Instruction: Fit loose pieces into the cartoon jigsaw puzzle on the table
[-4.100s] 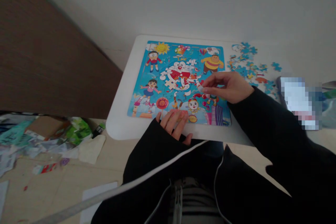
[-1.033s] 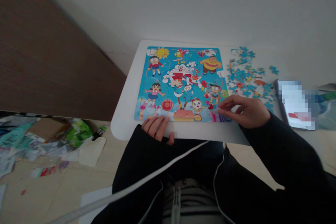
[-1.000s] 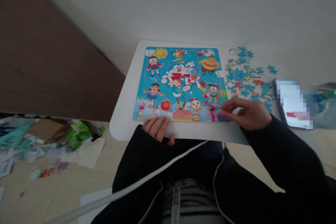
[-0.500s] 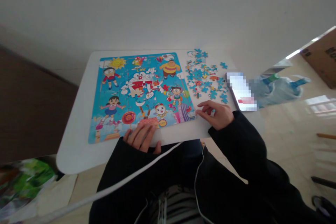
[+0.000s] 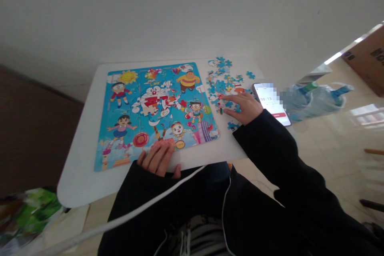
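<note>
I see my right hand (image 5: pixel 242 106) lying flat with spread fingers on the loose pieces (image 5: pixel 223 84) beside the puzzle (image 5: pixel 156 112), gripping nothing. My left hand (image 5: pixel 157 159) rests with loose fingers on the puzzle's near edge. A phone (image 5: pixel 271 98) lies just right of the pieces on the table (image 5: pixel 81 148).

Showing bright blue with cartoon figures – puzzle board (image 5: pixel 156 112) under left hand (image 5: pixel 157 159); scattering blue, white-flecked – loose pieces (image 5: pixel 223 84) beneath right hand (image 5: pixel 241 106); lying plain white – table (image 5: pixel 87 144).
</note>
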{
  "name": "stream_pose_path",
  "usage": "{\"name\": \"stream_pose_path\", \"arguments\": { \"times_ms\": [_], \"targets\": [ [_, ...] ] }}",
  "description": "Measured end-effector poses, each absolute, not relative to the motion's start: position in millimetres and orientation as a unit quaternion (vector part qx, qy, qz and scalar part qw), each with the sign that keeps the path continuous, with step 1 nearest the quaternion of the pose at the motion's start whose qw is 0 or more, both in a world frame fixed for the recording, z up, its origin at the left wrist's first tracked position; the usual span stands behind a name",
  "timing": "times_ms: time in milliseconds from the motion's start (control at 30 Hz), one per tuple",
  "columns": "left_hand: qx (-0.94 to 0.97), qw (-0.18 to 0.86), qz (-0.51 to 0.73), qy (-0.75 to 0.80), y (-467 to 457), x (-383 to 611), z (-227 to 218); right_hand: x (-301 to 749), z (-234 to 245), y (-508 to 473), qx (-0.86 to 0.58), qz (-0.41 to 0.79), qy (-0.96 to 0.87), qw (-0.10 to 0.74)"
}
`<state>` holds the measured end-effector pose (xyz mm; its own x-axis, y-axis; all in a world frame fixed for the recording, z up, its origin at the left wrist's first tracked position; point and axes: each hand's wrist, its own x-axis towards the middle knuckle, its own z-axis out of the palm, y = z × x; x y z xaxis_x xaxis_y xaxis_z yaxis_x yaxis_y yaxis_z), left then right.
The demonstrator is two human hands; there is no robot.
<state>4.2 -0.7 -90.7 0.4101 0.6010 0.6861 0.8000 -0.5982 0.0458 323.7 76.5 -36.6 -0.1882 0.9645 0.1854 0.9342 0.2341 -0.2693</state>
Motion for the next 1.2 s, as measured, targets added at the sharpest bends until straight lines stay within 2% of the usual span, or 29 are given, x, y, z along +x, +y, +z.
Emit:
{"name": "stream_pose_path", "arguments": {
  "times_ms": [200,400,600,800,1033,1200],
  "targets": [
    [-0.849,0.2,-0.342,-0.349,9,-7,-95,335,-33,81,-0.63,0.042,-0.768,0.109],
    [-0.841,0.17,-0.344,-0.382,2,-1,-94,330,-30,88,-0.637,0.021,-0.761,0.123],
    [-0.812,0.133,-0.371,-0.43,-6,6,-96,319,-30,110,-0.595,0.039,-0.799,0.077],
    [-0.813,0.11,-0.355,-0.448,-14,1,-89,323,-31,119,-0.579,0.002,-0.814,0.048],
    [-0.8,0.113,-0.355,-0.47,-21,-13,-88,328,-23,136,-0.619,0.033,-0.785,-0.011],
    [-0.792,0.114,-0.366,-0.475,-24,-20,-89,331,-22,143,-0.601,0.037,-0.798,-0.008]
  ]
}}
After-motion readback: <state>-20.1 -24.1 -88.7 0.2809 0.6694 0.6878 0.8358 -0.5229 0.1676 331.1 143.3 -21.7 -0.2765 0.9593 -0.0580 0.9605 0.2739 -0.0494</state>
